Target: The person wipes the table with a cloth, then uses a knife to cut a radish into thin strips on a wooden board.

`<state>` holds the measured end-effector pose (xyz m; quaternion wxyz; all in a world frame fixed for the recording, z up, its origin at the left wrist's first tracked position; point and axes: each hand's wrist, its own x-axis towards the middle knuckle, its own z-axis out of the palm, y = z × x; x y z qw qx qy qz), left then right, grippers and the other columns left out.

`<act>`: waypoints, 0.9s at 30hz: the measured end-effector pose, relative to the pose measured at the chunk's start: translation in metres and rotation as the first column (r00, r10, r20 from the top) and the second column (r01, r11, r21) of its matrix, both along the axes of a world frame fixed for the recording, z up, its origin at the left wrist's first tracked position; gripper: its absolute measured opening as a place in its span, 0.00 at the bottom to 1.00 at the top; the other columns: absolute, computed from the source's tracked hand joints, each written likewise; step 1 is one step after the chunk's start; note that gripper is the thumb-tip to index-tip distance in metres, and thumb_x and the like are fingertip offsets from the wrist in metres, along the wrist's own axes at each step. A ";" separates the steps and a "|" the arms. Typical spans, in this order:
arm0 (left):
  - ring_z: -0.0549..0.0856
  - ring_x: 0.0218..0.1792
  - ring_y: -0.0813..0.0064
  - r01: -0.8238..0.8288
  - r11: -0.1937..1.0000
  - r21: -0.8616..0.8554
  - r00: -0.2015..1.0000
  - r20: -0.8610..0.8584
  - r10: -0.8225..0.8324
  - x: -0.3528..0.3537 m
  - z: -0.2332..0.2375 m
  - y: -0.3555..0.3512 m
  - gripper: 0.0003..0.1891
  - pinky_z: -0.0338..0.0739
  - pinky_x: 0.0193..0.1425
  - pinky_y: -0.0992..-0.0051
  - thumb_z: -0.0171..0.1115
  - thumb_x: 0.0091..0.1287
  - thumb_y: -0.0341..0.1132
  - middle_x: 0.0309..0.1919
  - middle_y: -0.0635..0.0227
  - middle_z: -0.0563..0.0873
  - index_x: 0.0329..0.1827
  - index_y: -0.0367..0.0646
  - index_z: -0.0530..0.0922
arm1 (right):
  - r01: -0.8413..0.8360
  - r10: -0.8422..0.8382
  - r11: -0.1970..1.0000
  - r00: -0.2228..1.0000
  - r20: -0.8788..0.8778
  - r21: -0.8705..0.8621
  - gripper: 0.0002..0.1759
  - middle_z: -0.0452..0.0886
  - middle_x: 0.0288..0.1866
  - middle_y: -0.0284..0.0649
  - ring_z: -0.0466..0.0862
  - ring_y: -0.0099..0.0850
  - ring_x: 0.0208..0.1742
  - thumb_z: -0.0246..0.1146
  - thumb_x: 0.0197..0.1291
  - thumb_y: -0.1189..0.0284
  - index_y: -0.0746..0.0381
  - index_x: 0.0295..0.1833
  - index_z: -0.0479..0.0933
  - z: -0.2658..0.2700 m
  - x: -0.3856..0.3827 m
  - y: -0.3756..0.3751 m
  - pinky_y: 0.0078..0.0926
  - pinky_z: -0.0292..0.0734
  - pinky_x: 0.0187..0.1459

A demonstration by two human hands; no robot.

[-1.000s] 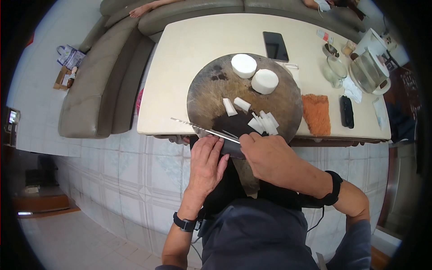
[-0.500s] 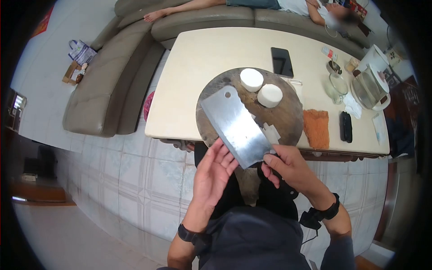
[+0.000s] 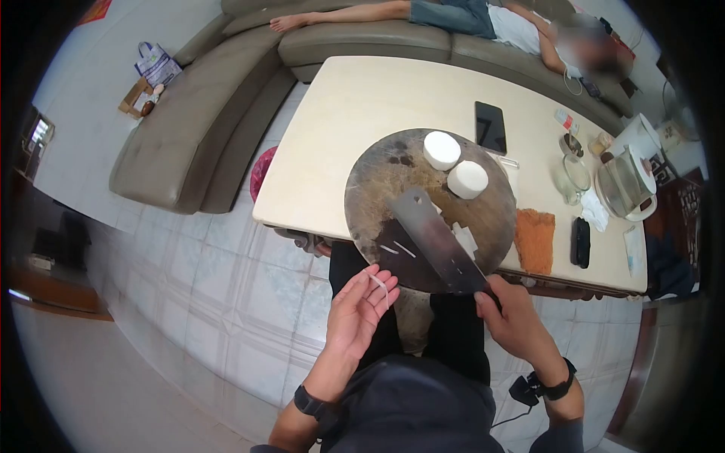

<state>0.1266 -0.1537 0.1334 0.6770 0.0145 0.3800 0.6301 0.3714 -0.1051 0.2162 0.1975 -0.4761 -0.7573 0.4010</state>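
A round wooden chopping board (image 3: 362, 189) lies on the table, overhanging its front edge. My right hand (image 3: 517, 317) is closed round the handle of a cleaver (image 3: 438, 240), whose blade is tilted over the board's front half. My left hand (image 3: 356, 306) is palm up just before the board's front edge, with a thin white strip (image 3: 379, 287) held at its fingers. Two thin white strips (image 3: 405, 249) lie on the dark wet part of the board. White slices (image 3: 464, 240) sit beyond the blade. Two thick white round chunks, one (image 3: 442, 150) behind the other (image 3: 467, 180), stand at the back.
Right of the board lie an orange cloth (image 3: 535, 240) and a black case (image 3: 580, 243). A phone (image 3: 490, 127), a glass mug (image 3: 572, 180) and a glass kettle (image 3: 625, 185) are farther back. Someone lies on the sofa (image 3: 362, 41) behind the table (image 3: 302, 166).
The cleaver has tilted and swung right, away from my left hand. The thin white strip now shows in my left fingers, and strips show on the board. The view has shifted slightly.
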 end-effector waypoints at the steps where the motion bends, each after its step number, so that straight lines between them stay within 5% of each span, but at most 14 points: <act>1: 0.82 0.58 0.58 -0.007 1.000 0.002 1.000 0.005 0.007 -0.001 -0.002 -0.002 0.17 0.78 0.66 0.59 0.54 0.77 0.36 0.54 0.54 0.82 0.62 0.33 0.72 | -0.007 0.007 1.000 1.000 0.005 0.002 0.05 0.77 0.28 0.55 0.78 0.56 0.29 0.58 0.66 0.77 0.66 0.43 0.71 0.006 0.000 -0.003 0.45 0.70 0.30; 4: 0.83 0.57 0.59 -0.050 0.998 -0.045 0.999 -0.009 0.050 0.000 -0.009 -0.006 0.16 0.78 0.66 0.59 0.54 0.77 0.36 0.54 0.54 0.82 0.61 0.34 0.73 | -0.042 0.016 0.986 0.988 0.155 0.162 0.05 0.78 0.27 0.50 0.79 0.52 0.29 0.59 0.67 0.76 0.67 0.40 0.72 0.017 0.001 -0.008 0.40 0.70 0.30; 6: 0.83 0.56 0.61 -0.074 0.996 -0.045 0.997 0.010 0.074 0.001 -0.013 -0.007 0.15 0.78 0.66 0.60 0.53 0.78 0.36 0.52 0.55 0.82 0.60 0.35 0.73 | -0.139 0.085 0.974 0.956 0.282 0.179 0.05 0.77 0.31 0.52 0.79 0.55 0.30 0.60 0.65 0.77 0.65 0.43 0.70 0.019 0.003 -0.008 0.48 0.71 0.30; 16: 0.82 0.52 0.65 -0.102 0.993 -0.050 0.994 0.020 0.103 0.001 -0.021 0.002 0.14 0.79 0.63 0.63 0.52 0.78 0.37 0.47 0.61 0.81 0.58 0.37 0.74 | -0.313 0.201 0.922 0.889 0.411 0.228 0.08 0.77 0.31 0.47 0.80 0.51 0.26 0.61 0.65 0.74 0.65 0.43 0.70 0.022 -0.014 -0.015 0.43 0.73 0.27; 27: 0.84 0.47 0.71 -0.084 0.995 0.056 0.990 0.122 0.076 0.006 -0.028 -0.002 0.09 0.81 0.57 0.68 0.58 0.75 0.34 0.47 0.63 0.84 0.53 0.41 0.76 | -0.211 0.233 0.970 0.950 0.206 -0.122 0.07 0.79 0.29 0.52 0.80 0.55 0.31 0.60 0.66 0.73 0.65 0.45 0.72 0.018 -0.005 -0.031 0.47 0.72 0.31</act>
